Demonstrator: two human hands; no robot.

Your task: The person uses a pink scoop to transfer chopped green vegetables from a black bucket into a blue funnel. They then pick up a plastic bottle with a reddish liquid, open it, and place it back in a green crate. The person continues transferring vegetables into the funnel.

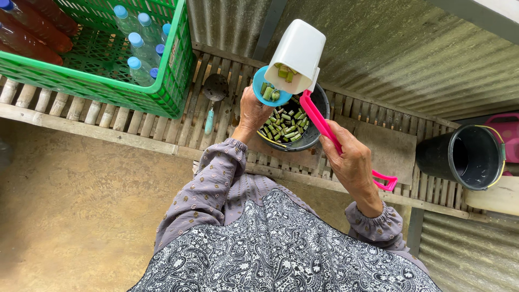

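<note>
head view: right hand (354, 162) grips glossy pink-handled white scoop (297, 54).

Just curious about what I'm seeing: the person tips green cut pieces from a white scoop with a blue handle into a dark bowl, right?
Nearly. The head view shows the white scoop has a pink handle, not blue, held by the right hand. The green pieces do lie in the dark bowl.

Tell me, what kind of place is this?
Probably a rustic outdoor kitchen or wash area: a slatted bamboo bench, corrugated metal walls, a green crate of bottles, and a bowl of chopped green stalks.
</note>
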